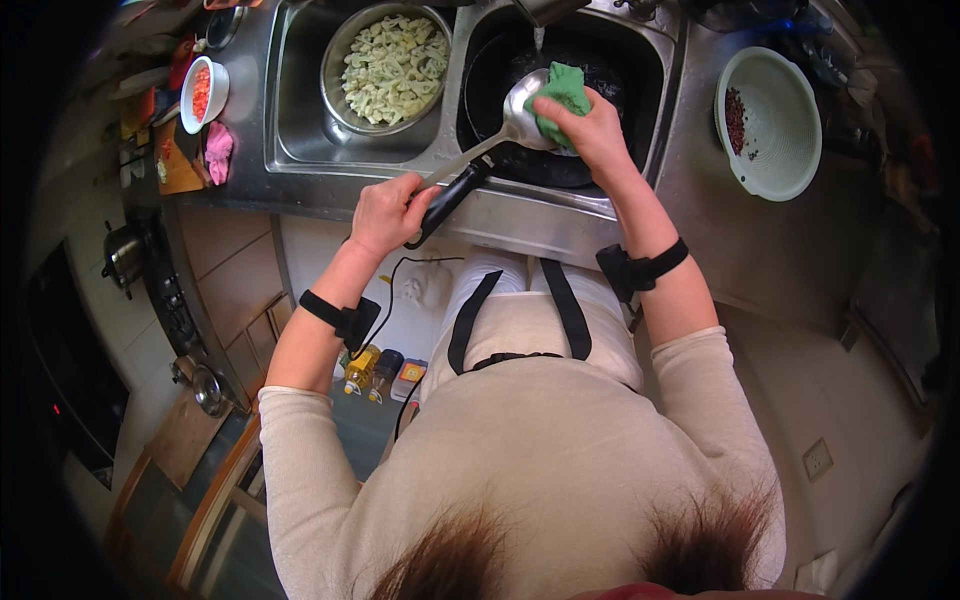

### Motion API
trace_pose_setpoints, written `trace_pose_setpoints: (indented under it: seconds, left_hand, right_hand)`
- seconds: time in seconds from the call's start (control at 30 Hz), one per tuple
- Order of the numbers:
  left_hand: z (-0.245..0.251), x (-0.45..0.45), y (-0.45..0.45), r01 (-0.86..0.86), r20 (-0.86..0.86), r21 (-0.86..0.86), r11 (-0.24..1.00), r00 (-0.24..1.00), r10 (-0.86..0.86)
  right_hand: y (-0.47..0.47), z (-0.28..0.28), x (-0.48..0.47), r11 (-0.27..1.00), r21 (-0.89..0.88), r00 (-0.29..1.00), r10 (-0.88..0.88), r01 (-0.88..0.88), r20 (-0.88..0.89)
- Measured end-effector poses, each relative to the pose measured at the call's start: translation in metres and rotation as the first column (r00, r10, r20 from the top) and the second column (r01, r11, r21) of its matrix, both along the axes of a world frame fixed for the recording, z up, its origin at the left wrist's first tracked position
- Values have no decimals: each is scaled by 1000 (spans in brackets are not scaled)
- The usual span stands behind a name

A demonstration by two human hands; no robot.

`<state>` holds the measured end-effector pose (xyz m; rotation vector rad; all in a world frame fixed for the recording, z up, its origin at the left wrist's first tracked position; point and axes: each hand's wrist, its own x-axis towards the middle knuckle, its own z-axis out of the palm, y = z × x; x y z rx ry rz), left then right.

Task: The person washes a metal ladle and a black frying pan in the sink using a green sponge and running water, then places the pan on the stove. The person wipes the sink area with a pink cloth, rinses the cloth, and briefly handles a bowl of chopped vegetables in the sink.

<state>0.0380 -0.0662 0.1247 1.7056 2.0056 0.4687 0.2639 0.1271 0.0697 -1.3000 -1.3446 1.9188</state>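
Observation:
My left hand (391, 215) grips the handle of a metal ladle (517, 112), whose bowl is raised over the right sink basin. In my right hand (596, 135) is a green cloth (562, 97), pressed against the ladle's bowl. Below them a black wok (484, 82) sits in the basin, and its black handle (454, 199) sticks out over the sink's front edge beside my left hand. Water runs in a thin stream from the faucet (538, 9) just behind the cloth. The wok's inside is partly hidden by my right hand and the ladle.
A metal bowl of cut cauliflower (394, 71) stands in the left basin (300, 142). On the right counter is a pale colander (780, 142) with small dark red bits. To the left are a white bowl of chopped red pieces (216, 94), a pink cloth (219, 152) and a cutting board (180, 176).

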Motion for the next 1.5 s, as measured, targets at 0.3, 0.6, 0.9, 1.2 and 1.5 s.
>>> trace_pose_setpoints:
  seconds: [0.3,0.6,0.9,1.2,1.5]
  left_hand:
    - [-12,-28,26,-31,51,-285,958,998,47]
    - [-12,-10,38,-12,-171,109,994,985,30]
    - [-9,34,46,-298,-179,-234,925,949,260]
    - [-40,83,88,-280,28,-241,929,955,295]
    - [-32,78,77,-199,633,-739,643,120,765]
  right_hand:
    - [-3,0,9,994,-104,980,22,-43,-197]
    - [41,-20,-27,987,55,935,-161,151,316]
    - [10,-46,-59,419,-507,504,-863,753,35]
    - [-27,-35,-82,674,-448,686,-708,587,-166]
    - [-18,-47,-23,850,-123,857,-514,513,21]
